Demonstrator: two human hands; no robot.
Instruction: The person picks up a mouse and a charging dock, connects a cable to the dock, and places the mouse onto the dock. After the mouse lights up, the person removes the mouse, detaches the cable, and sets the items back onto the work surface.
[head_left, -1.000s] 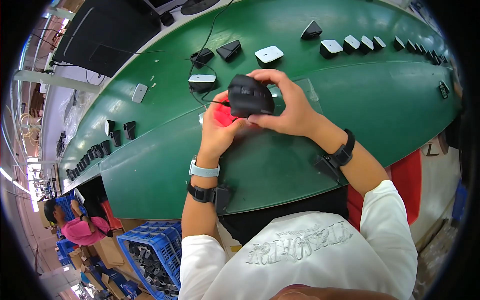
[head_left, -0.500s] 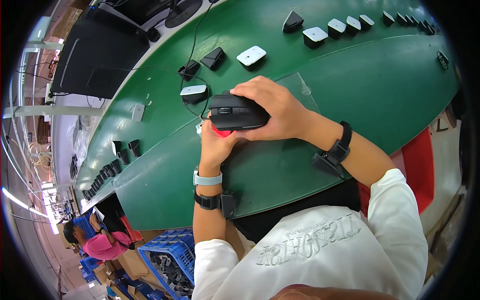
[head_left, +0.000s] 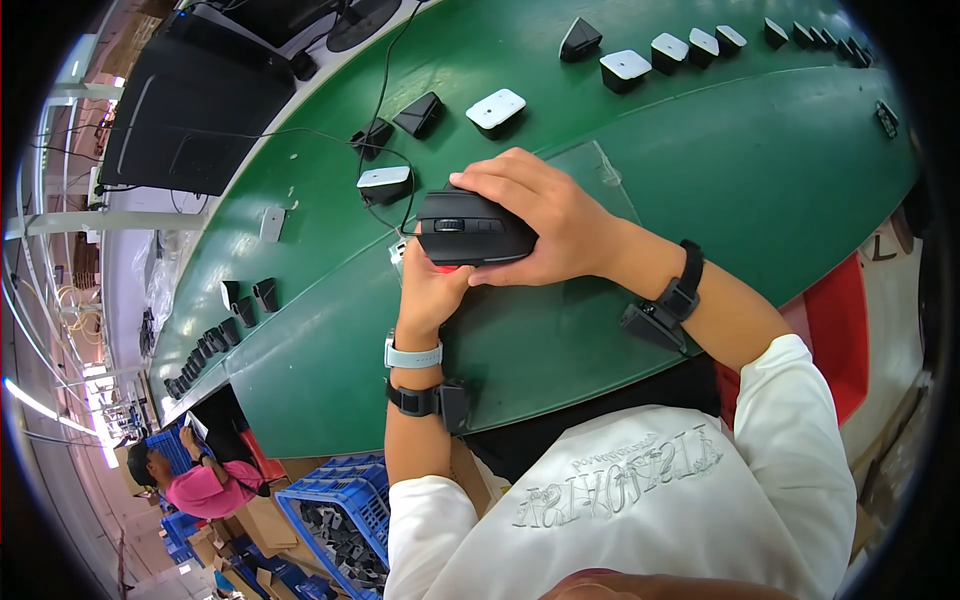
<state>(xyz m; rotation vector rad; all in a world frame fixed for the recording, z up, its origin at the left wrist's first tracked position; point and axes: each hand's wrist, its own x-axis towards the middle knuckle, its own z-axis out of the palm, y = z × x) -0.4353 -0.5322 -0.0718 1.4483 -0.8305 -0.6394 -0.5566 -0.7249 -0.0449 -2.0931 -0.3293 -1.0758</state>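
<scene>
A black computer mouse (head_left: 475, 228) with a scroll wheel is held above the green table, its wheel end toward the left. My right hand (head_left: 545, 215) wraps round it from the right, fingers over the far side and thumb along the near side. My left hand (head_left: 430, 285) is closed against the underside from below; its fingers are mostly hidden by the mouse. A red glow (head_left: 445, 268) shows between the mouse and my left palm. A black cable (head_left: 408, 190) runs close by the mouse's left end. Beside my left hand is a small whitish piece (head_left: 398, 250), partly hidden.
Black wedge-shaped blocks, some with white tops (head_left: 496, 108), stand along the far side of the green table (head_left: 320, 350). More black blocks (head_left: 240, 310) line the left. A dark computer case (head_left: 200, 110) stands far left. A blue crate (head_left: 340, 515) of black parts sits below.
The mouse has tilted slightly in my hands, and less red glow shows beneath it. Both hands stay in nearly the same place. The whole view has shifted a little.
</scene>
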